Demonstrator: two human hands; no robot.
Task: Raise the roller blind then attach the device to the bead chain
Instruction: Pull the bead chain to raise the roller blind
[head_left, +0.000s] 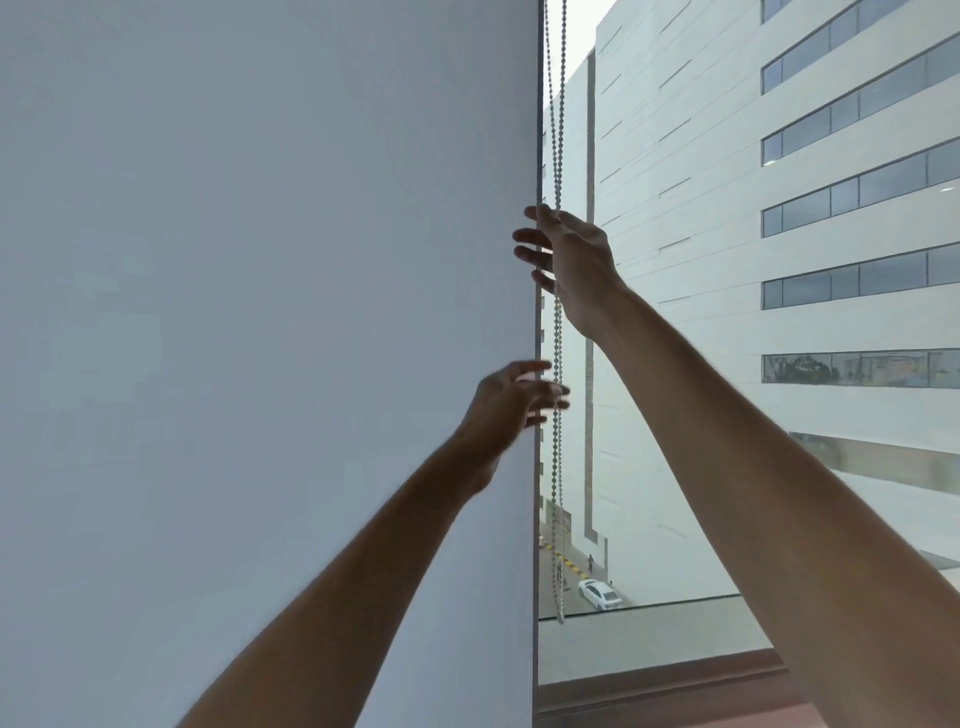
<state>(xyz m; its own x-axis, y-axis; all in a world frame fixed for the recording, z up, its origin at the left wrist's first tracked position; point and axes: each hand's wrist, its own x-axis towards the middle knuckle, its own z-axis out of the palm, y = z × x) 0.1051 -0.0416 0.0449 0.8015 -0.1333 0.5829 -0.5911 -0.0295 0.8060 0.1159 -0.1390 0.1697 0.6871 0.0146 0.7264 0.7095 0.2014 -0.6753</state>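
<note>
The white roller blind (270, 312) hangs down over the left part of the window. Its bead chain (557, 130) drops as two strands just right of the blind's edge, ending in a loop near the sill. My right hand (571, 265) is raised high on the chain. The chain runs in at the forefinger and comes out under the wrist, while the other fingers spread left over the blind's edge. Lower down, my left hand (511, 408) is blurred, its fingertips pinched on one strand, which kinks there. No device is in view.
The window glass (727, 364) to the right looks out on a pale building and a street far below. A window sill (649, 670) runs along the bottom right, under my right forearm.
</note>
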